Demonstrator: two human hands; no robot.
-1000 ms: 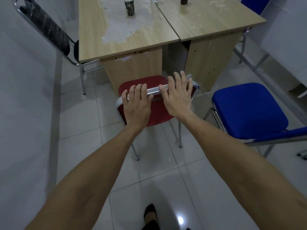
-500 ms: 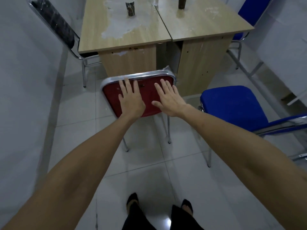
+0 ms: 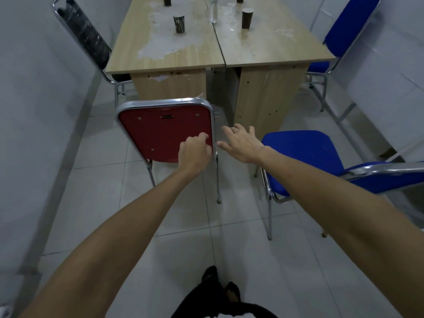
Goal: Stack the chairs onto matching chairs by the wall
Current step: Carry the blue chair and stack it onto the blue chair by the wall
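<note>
While your left hand [image 3: 194, 152] curled its fingers on the red chair [image 3: 165, 134] backrest's right edge, mid-frame | your right hand [image 3: 243, 143] hung beside it, fingers spread, holding nothing | blue chair [image 3: 298, 154] sat right

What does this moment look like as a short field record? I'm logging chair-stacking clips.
target: red padded chair with chrome frame, backrest toward camera, at the wooden desks
left hand: fingers curled at the backrest's right edge
right hand: open, beside the frame, not gripping
nearby: blue padded chair to the right
stacked: not yet
</note>
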